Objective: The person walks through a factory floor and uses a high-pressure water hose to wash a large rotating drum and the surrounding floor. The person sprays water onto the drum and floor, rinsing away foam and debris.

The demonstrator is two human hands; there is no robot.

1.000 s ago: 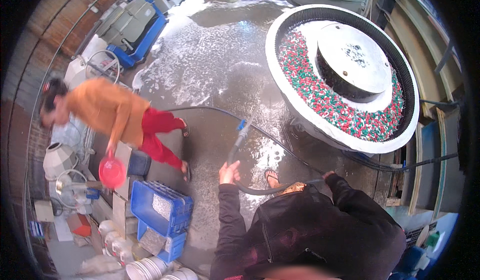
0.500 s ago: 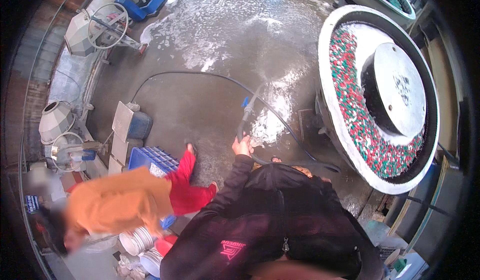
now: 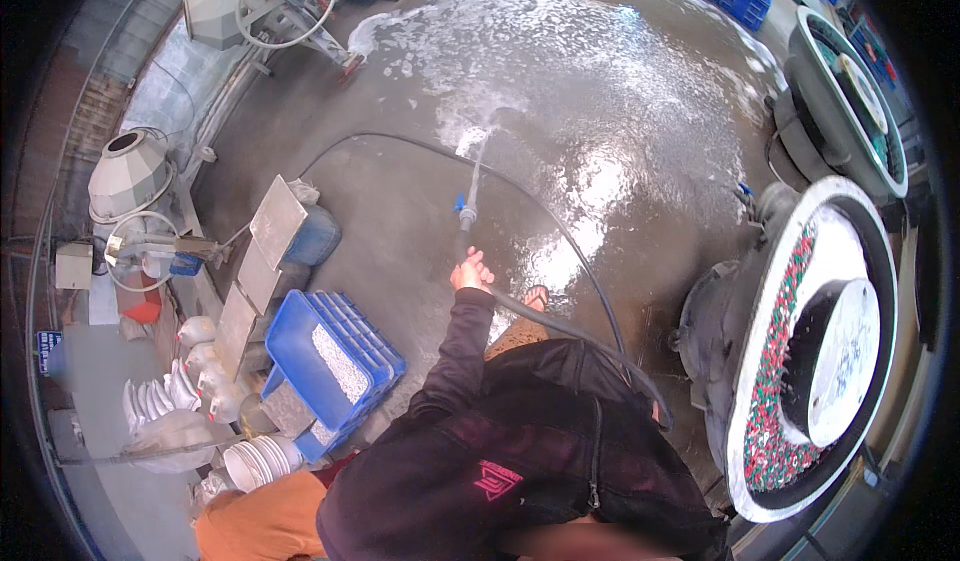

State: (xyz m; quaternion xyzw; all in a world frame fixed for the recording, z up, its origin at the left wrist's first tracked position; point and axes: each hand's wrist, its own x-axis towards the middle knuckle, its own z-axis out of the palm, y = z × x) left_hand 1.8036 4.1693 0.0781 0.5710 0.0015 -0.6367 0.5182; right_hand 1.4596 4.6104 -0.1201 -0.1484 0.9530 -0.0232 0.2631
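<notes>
My left hand [image 3: 472, 272] is closed around a dark hose [image 3: 462, 246] in front of my body. A grey nozzle with a blue valve handle [image 3: 460, 203] sits at the hose's far end. Water [image 3: 480, 161] streams from it onto the wet floor [image 3: 400, 221]. Behind my hand the hose runs back along my right side, and a length of it loops across the floor ahead. My right hand is hidden beyond my dark jacket [image 3: 530, 431].
To my right stands a large round tub [image 3: 740, 461] holding red, green and white pieces; a second tub [image 3: 800, 121] is behind it. Blue crates [image 3: 385, 346] with white pieces stand at left, near a person in orange [image 3: 260, 521]. Mixer drums [image 3: 130, 176] line the left wall. Foam [image 3: 480, 41] spreads ahead.
My view has shifted, bringing the tub lower right and the blue crates fully into sight. The person in orange now shows only at the lower edge. My left hand keeps hold of the spraying hose.
</notes>
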